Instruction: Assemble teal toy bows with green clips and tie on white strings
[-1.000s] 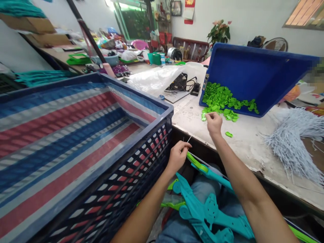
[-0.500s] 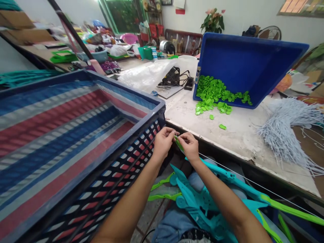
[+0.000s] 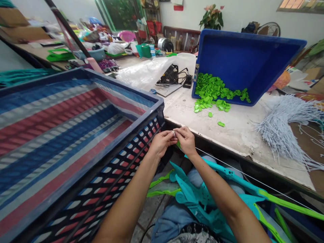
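Pinching a white string (image 3: 253,180) in the left hand (image 3: 162,142) and a small green plastic piece (image 3: 178,145) in the right hand (image 3: 186,140), fingertips meeting over the teal toy bow (image 3: 202,199), is judged to risk slippage: tension toward four o'clock may pull the string free.

Our right hand (image 3: 186,140) leaves the green pieces (image 3: 212,92) and joins our left hand (image 3: 162,143) below the table's (image 3: 227,131) front edge.

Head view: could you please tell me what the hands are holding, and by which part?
Left hand and right hand pinch together the green tip of the teal toy bow, where a thin white string ends.
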`<action>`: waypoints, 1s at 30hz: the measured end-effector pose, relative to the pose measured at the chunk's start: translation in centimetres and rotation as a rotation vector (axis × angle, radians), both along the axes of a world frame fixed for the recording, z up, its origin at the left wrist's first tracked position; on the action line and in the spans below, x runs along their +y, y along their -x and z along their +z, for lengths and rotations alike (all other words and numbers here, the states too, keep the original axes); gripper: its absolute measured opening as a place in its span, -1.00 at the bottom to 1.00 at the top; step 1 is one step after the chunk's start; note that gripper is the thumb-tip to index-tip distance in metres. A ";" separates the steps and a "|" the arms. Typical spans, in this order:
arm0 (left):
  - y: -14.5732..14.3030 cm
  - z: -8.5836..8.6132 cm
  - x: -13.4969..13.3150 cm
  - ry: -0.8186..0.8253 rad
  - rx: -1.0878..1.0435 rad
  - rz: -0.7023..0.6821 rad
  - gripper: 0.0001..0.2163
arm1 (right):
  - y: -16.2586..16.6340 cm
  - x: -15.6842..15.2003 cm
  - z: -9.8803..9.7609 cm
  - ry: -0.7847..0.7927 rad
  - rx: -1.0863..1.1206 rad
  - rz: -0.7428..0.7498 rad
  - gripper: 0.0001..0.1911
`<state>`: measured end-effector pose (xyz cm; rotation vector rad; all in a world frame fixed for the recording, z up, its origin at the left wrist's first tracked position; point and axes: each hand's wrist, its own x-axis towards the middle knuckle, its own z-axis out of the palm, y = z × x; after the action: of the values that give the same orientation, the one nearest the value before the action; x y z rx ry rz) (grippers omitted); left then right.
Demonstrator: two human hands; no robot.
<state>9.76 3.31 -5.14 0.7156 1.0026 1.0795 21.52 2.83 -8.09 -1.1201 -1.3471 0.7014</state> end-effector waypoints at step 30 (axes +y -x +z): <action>-1.3 -0.7 0.0 -0.344 0.508 0.063 -0.81 | -3.7 -0.1 1.6 -0.049 -0.531 0.059 -0.84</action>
<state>11.03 3.33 -5.81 1.2892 1.2868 1.1661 25.18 2.78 -6.49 -1.2833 -1.8387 0.4190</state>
